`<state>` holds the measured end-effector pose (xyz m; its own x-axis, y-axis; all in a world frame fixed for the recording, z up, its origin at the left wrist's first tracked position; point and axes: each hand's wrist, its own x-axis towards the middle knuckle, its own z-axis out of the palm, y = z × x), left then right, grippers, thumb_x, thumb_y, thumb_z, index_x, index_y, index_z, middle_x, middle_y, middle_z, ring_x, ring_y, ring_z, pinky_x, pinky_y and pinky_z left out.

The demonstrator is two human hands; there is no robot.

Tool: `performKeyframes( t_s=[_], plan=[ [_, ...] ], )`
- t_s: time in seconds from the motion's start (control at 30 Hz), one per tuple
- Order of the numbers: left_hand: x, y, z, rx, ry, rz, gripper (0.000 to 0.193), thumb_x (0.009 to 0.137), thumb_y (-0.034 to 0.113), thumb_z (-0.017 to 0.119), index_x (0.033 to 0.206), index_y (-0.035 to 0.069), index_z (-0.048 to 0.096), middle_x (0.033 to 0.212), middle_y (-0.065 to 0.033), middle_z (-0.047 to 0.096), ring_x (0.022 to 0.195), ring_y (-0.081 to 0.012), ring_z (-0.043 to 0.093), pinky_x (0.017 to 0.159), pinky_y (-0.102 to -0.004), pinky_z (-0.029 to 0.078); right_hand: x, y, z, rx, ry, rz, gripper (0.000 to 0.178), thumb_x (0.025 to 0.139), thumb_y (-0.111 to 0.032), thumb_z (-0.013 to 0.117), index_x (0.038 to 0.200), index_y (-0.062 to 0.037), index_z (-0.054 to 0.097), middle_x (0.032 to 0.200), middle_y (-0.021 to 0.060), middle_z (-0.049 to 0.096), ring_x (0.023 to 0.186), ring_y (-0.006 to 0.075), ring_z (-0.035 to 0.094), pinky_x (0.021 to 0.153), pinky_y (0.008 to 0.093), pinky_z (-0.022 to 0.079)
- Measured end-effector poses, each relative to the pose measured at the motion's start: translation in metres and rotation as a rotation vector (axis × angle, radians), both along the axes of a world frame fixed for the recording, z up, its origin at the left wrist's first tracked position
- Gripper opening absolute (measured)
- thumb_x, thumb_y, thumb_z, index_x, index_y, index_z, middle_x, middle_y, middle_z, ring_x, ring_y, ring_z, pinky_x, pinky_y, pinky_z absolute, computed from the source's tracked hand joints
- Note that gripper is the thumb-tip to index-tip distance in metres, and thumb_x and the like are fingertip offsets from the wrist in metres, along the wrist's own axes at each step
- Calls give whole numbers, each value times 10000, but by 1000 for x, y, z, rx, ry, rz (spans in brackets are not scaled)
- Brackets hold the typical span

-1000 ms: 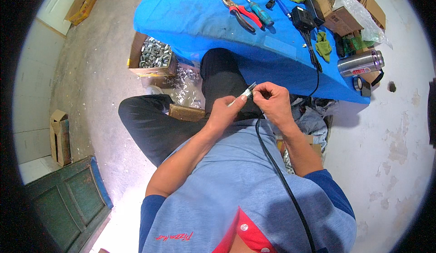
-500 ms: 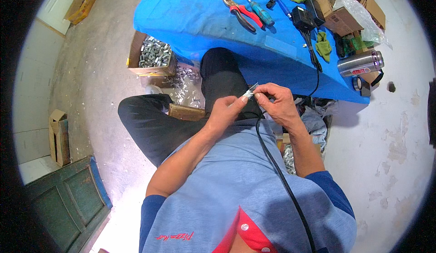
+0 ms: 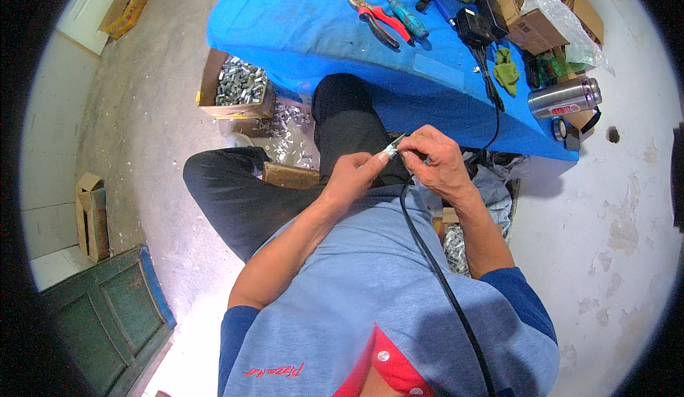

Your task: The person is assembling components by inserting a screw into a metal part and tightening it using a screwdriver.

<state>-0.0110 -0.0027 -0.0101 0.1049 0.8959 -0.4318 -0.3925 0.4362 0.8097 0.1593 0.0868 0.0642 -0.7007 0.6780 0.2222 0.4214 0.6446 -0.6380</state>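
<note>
My left hand (image 3: pixel 350 176) is closed, thumb and fingertips pinching a small silvery-white piece (image 3: pixel 390 150) above my right thigh. A thin grey pointed strip (image 3: pixel 399 140) sticks out beyond it; whether it belongs to the piece cannot be told. Close against its right side, my right hand (image 3: pixel 440 160) is closed in a pinch with curled fingers. What lies between those fingertips is too small and hidden to name. A black cord (image 3: pixel 434 265) runs up over my shirt and passes beneath my right hand.
On the blue-covered table (image 3: pixel 299 33) lie red-handled pliers (image 3: pixel 381 23), a teal-handled screwdriver (image 3: pixel 407 19), a black power adapter (image 3: pixel 474 26) and a steel flask (image 3: pixel 565 98). Beside the table stands a carton of small metal cylinders (image 3: pixel 208 96); white scraps (image 3: pixel 292 130) litter the floor.
My right hand has turned slightly, its fingers curling closer over the small piece. Less of the thin grey strip shows. My left hand has barely moved.
</note>
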Motion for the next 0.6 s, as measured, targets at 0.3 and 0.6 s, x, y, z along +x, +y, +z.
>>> performKeyframes(
  t_s=[0.3,0.6],
  plan=[
    [-5,1,7,-93,-138,-2,370,912,460,610,725,163,492,585,100,344,464,-29,263,423,-235,170,0,7,8,-141,29,-49,131,788,-15,659,918,-6,663,882,71,590,733,166,572,634,275,465],
    [-5,1,-1,-80,-139,-54,372,917,468,603,727,170,484,591,104,332,470,-26,261,427,-230,169,-1,13,3,19,-15,108,128,777,-24,664,903,-33,645,1097,115,616,983,255,625,821,329,501]
  ],
)
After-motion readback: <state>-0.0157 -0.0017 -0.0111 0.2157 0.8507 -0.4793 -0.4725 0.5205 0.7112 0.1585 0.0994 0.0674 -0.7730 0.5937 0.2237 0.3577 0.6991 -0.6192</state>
